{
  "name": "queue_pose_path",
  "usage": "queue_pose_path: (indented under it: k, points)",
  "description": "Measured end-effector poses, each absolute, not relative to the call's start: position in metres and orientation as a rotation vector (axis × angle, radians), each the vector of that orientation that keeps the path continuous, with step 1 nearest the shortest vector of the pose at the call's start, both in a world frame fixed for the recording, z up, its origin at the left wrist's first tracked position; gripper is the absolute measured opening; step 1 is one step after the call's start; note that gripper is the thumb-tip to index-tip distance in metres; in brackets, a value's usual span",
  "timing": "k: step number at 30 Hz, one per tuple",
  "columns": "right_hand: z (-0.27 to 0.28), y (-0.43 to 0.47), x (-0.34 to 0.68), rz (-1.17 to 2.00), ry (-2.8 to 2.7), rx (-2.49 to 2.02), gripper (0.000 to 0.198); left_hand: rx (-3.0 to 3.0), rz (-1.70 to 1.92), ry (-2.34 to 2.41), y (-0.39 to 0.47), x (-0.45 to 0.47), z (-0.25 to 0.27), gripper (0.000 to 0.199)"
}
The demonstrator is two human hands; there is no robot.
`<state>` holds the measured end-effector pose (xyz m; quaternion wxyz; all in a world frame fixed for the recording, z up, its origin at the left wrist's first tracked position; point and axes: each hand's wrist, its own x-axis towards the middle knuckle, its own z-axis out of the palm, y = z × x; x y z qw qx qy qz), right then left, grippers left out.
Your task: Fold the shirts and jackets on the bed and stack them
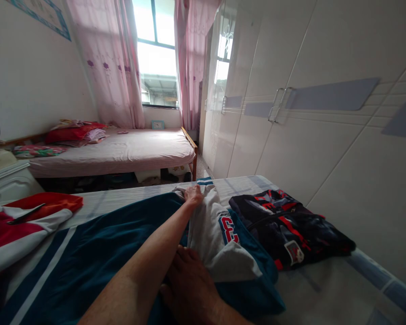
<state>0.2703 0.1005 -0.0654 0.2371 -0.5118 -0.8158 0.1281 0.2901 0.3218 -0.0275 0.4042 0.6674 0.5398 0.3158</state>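
"Where is the grey-and-teal clothing (208, 234) laid?"

"It is spread across a plaid sheet (104, 201), directly in front of the wearer. Its grey part is marked with a red figure edged in blue, and its teal part, crossed by a white stripe, is stretched out to the left."

"How are the hands placed?"

"The left hand (194, 195) is stretched to the far edge of the grey part, with its fingers bent. Whether cloth is grasped there cannot be told, as the fingertips are too small and partly hidden. The right hand (192, 280) is laid flat nearer the body, its fingers extended over the cloth and closed on nothing. It is partly overlapped by the left forearm."

"And what is seen around them?"

"To the right, a dark garment (301, 225) with red markings is laid folded, near the teal cloth. To the left, red-and-white clothing (16, 230) is placed. Beyond, a bed (142, 146) is covered in pink, with a heap of bedding (74, 134) at its left. The window (157, 58) is flanked by pink curtains (108, 63), and the right side is filled by a pale wardrobe (291, 153)."
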Motion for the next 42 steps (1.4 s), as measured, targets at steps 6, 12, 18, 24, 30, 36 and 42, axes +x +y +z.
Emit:
queue_pose_path:
  k: [6,12,18,24,30,36,42]
  points:
    - [-0.066,0.097,0.269,0.244,-2.262,-1.428,0.042,1.287,1.054,1.004,0.311,0.250,0.017,0.033]
    - [-0.067,0.094,0.270,0.139,-2.239,-1.396,0.041,1.051,1.042,0.754,0.248,0.120,0.043,0.038]
    - [-0.072,0.089,0.268,-0.027,-2.349,-1.429,0.039,1.262,0.787,1.226,0.192,0.014,0.001,0.036]
    - [-0.070,0.082,0.270,-0.079,-2.470,-1.385,0.044,2.163,0.785,1.455,0.135,0.010,-0.017,0.052]
    - [-0.033,0.038,0.285,0.131,-2.421,-1.353,0.035,2.507,0.595,1.474,0.103,0.027,-0.018,0.047]
    - [-0.019,0.022,0.350,-0.446,-2.194,-1.586,0.032,1.811,0.820,1.421,0.124,0.017,-0.018,0.009]
    - [-0.030,0.030,0.392,-0.467,-1.989,-1.837,0.017,1.336,0.928,1.363,0.106,-0.010,-0.012,0.027]
